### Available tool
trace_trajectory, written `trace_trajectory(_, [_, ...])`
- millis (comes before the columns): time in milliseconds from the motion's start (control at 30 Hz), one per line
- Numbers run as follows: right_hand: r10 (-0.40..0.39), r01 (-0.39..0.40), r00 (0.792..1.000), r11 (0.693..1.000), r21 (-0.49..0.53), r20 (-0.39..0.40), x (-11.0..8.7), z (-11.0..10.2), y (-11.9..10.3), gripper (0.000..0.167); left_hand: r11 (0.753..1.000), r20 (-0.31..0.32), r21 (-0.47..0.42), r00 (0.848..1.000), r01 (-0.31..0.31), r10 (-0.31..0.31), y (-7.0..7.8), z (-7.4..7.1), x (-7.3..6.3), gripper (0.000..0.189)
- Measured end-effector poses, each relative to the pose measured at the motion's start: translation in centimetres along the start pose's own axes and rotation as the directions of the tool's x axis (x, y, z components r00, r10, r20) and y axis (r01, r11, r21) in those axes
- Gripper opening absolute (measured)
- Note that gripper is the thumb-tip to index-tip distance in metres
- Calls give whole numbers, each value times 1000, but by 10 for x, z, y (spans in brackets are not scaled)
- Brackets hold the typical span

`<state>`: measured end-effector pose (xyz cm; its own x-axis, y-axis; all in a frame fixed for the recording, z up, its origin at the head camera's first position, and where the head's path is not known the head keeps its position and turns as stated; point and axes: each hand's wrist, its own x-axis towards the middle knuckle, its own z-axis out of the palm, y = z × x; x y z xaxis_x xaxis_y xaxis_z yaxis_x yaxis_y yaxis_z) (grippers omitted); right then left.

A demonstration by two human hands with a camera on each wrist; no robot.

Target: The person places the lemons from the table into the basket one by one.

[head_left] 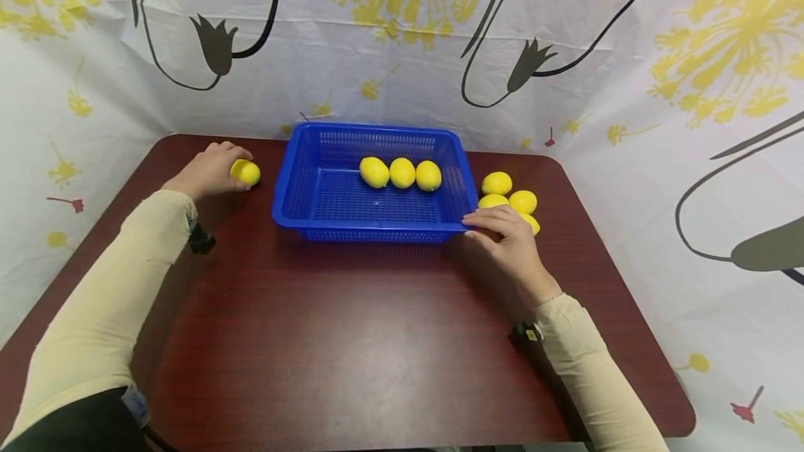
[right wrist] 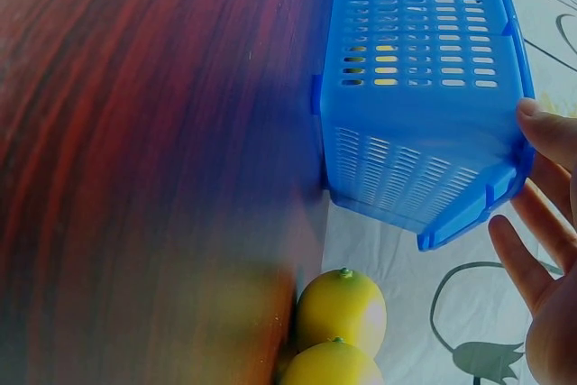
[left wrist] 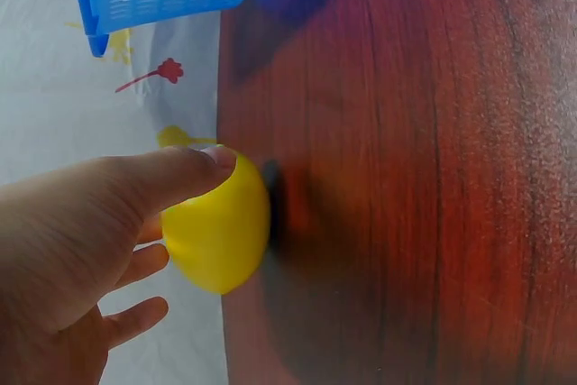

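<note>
At the table's far left, my left hand (head_left: pixel 213 167) pinches a yellow lemon (head_left: pixel 245 172). The left wrist view has the thumb across the lemon (left wrist: pixel 221 227) and fingers behind it, close over the tabletop. A blue plastic basket (head_left: pixel 377 224) with perforated walls stands at the back middle, three lemons (head_left: pixel 402 173) in a row inside it. My right hand (head_left: pixel 511 243) holds the basket's rim at its near right corner. In the right wrist view, the thumb lies on the outside of the rim (right wrist: pixel 526 160) and the fingers pass behind it.
Several loose lemons (head_left: pixel 497 183) lie right of the basket, partly hidden by my right hand. The dark red wooden table (head_left: pixel 352 340) has rounded corners. A white patterned cloth (head_left: pixel 402 89) hangs right behind its back edge and along both sides.
</note>
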<state>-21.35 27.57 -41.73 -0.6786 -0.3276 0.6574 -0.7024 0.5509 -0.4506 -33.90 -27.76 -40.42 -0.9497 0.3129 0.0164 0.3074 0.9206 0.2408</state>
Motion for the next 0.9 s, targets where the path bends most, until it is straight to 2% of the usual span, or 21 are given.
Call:
trace_trajectory(400, [-8, 8, 1000, 1000, 4, -9, -1, 2, 3, 33, 999, 3, 1, 999, 34, -34, -4, 8, 6, 60])
trace_trajectory(633, [-1, 1, 1000, 1000, 4, -13, -1, 1, 2, 34, 998, 51, 17, 997, 62, -63, 1, 3, 8, 59])
trace_trajectory(900, [-10, 11, 1000, 1000, 6, -26, -2, 3, 3, 36, 998, 83, 36, 995, 44, -47, 1, 4, 8, 54])
